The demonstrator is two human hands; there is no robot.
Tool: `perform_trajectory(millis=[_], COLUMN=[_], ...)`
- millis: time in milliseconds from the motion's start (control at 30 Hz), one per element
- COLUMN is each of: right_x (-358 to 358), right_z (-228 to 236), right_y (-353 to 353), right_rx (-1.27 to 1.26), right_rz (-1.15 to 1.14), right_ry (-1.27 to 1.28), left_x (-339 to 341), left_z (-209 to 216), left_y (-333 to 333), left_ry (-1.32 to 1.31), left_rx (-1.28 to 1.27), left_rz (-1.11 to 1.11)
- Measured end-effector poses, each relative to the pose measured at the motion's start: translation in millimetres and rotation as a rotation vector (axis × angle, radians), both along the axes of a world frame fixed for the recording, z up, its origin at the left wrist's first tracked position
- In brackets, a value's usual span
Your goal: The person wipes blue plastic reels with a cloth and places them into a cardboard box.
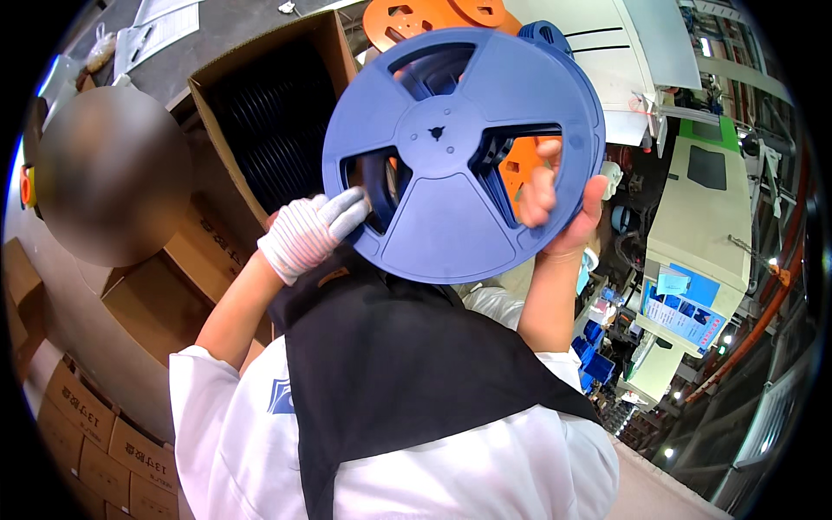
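A large blue-purple plastic reel is held up in front of my chest, its flat spoked face toward me. My right hand, bare, grips the reel's right side, with fingers showing through a window and the thumb outside the rim. On the left side my left hand, in a striped white glove, has its fingertips at the rim and the edge of another window. Whether those fingers grip firmly or only rest there is hard to make out. Orange reels lie beyond it, partly covered.
An open cardboard box packed with black reels stands left of the held reel. More blue reels show behind it. An open carton and stacked cartons are at the left. Papers lie on a grey table; a beige machine stands right.
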State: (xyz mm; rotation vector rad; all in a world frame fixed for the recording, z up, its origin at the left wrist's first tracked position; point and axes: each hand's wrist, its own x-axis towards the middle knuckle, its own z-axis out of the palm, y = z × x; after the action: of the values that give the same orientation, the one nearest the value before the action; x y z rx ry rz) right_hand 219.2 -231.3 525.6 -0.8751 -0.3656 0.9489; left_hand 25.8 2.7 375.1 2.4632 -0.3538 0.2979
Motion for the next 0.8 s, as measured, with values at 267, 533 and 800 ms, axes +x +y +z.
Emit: perform_trajectory(millis=[267,533,800], right_x=[0,-2,-14], right_z=[-31,-47,-59], right_y=[-23,-47,-44], right_rx=[-0.377,-0.484,-0.393], right_rz=[-0.245,-0.393,-0.434], right_ry=[0.084,0.141,0.245], left_x=[-43,-72,-89], left_z=[-31,-48,-54], left_y=[-12,-3,2], left_ry=[0.423,0.467,0.426], left_rx=[-1.987,-2.235,-2.065], left_rz=[0.419,0.564,0.643])
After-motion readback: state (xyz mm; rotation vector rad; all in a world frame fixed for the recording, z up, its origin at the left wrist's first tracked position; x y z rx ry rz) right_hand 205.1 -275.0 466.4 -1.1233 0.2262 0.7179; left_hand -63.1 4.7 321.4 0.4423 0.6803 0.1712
